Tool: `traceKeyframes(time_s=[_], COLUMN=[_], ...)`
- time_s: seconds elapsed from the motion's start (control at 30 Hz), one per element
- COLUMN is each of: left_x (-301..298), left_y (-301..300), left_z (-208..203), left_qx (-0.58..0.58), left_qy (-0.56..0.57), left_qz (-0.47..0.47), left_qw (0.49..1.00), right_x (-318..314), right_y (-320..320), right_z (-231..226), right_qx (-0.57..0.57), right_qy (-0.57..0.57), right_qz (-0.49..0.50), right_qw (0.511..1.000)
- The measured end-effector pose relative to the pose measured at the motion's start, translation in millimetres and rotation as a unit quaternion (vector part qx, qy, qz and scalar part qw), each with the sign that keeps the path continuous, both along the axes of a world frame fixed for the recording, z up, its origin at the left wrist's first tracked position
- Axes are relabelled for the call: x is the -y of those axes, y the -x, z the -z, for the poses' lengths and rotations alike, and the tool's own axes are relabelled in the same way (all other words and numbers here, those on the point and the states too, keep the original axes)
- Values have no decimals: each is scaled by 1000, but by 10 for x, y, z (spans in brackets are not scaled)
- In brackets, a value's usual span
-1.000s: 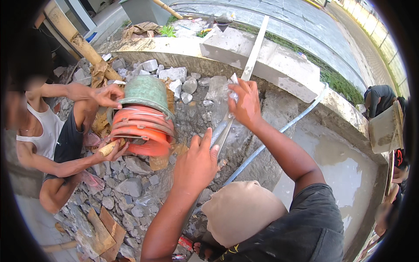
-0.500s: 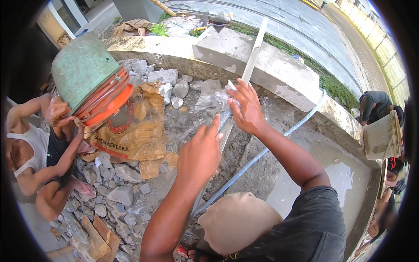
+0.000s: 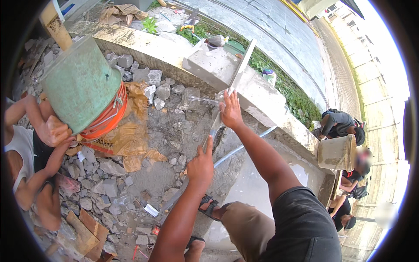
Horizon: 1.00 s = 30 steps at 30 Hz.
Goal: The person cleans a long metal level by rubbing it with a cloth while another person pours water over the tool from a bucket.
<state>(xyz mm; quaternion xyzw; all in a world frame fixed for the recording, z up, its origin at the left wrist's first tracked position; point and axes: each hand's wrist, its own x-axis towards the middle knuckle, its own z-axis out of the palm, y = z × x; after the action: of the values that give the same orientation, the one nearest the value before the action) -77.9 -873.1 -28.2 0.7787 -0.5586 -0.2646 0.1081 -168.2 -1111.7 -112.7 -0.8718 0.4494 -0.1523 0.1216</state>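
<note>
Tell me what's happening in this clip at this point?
The person holds a long metal straightedge with both hands: the right hand grips it higher up, the left hand lower down, above wet concrete spread over stone rubble. On the left, a co-worker tips an upturned green bucket over an emptied brown cement sack. A pale bucket sits by other workers on the right.

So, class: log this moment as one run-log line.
left hand: grips straightedge | right hand: grips straightedge higher | co-worker: tips green bucket over rubble
</note>
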Motion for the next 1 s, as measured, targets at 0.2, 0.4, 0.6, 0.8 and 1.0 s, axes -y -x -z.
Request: traceKeyframes(time_s=[0.2, 0.4, 0.6, 0.8, 1.0], left_x=[476, 1256, 2183, 2865, 2747], left_y=[60, 96, 276, 199, 235], left_z=[-289, -348, -501, -409, -163], left_qx=[-53, -87, -80, -78, -37], left_qy=[-84, -141, -85, -81, -53], left_qz=[-65, -122, -120, -107, -66], left_qw=[993, 979, 986, 988, 996], right_x=[608, 1829, 3917, 2862, 3081], right_y=[-48, -86, 56, 41, 29], right_z=[-334, -221, -242, -276, -299], right_qx=[-66, -39, -24, -10, 4], right_qy=[48, -2, 51, 30, 43], right_qz=[21, 60, 104, 29, 65], right_qw=[996, 997, 993, 999, 997])
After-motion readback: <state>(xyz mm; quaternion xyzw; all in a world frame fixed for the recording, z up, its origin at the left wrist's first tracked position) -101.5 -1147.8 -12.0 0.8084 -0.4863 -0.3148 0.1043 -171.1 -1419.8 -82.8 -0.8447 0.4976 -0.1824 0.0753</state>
